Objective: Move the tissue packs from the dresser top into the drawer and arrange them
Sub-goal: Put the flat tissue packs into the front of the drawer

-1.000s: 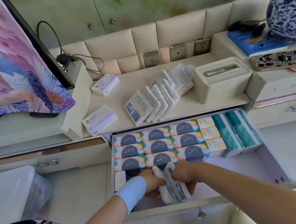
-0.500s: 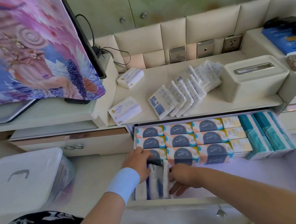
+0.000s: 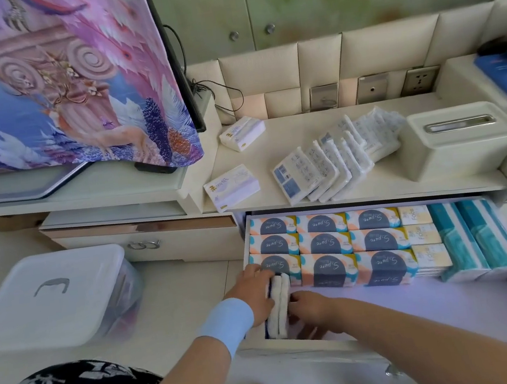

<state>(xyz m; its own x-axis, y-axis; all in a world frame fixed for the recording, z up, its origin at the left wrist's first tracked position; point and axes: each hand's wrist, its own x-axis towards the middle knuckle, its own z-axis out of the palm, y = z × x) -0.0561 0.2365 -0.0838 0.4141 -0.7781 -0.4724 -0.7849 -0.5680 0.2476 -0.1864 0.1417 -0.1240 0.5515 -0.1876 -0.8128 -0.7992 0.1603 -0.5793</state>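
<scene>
Upright white tissue packs (image 3: pixel 279 307) stand in the front left corner of the open drawer (image 3: pixel 314 343). My left hand (image 3: pixel 254 291) presses them from the left and my right hand (image 3: pixel 309 308) from the right. Behind them the drawer holds rows of orange and grey packs (image 3: pixel 325 243), yellow packs (image 3: pixel 423 234) and teal packs (image 3: pixel 473 233). On the dresser top (image 3: pixel 383 181) lie a fanned row of white packs (image 3: pixel 326 166) and two larger white packs (image 3: pixel 231 187) (image 3: pixel 242 132).
A cream tissue box (image 3: pixel 461 138) sits right of the fanned packs. A television under a patterned cloth (image 3: pixel 63 81) stands at the left. A clear lidded bin (image 3: pixel 50 296) rests on the floor left of the drawer. Wall sockets (image 3: pixel 372 87) line the back.
Both hands have carried the white packs from the drawer's front middle to its front left corner and stood them upright there. My view has shifted left.
</scene>
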